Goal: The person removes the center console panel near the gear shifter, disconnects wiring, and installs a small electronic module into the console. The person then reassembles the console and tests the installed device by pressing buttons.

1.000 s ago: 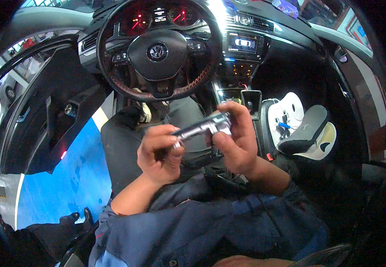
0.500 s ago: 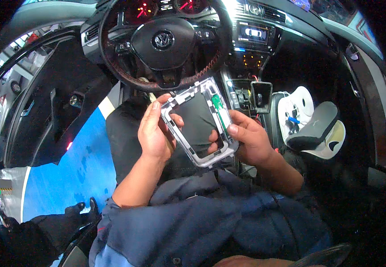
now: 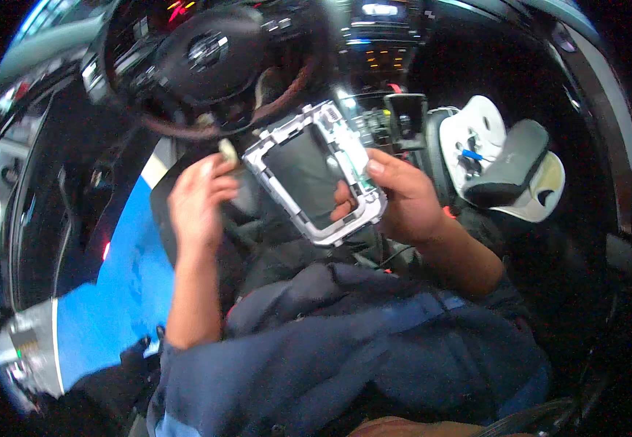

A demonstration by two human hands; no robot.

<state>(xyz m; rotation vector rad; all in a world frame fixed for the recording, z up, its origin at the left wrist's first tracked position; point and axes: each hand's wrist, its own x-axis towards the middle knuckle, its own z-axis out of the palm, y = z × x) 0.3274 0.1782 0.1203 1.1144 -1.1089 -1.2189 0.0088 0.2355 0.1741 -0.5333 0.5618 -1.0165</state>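
My right hand (image 3: 409,195) grips the right side of a rectangular trim frame (image 3: 345,234), its thumb on top and fingertips curled behind, showing through the opening. The frame is silver-white with dark patches, with a whitish and green strip along its right side. It is tilted over my lap, below the steering wheel (image 3: 268,109). Off the frame's left side, my left hand (image 3: 201,191) is raised with its fingers loosely bent and apart, slightly blurred. A small pale piece (image 3: 228,151) lies at its fingertips; whether they touch it is unclear.
Right of me, a white and grey shell-like object (image 3: 531,156) sits with a small blue item (image 3: 472,154) beside it. The centre console has an upright dark rectangular frame (image 3: 408,116). At left is the dark car door (image 3: 53,182), with blue floor (image 3: 130,277) beyond.
My left hand has let go of the trim frame and moved left. My right hand still holds the frame. The whole view has shifted, with the steering wheel now farther up and left.
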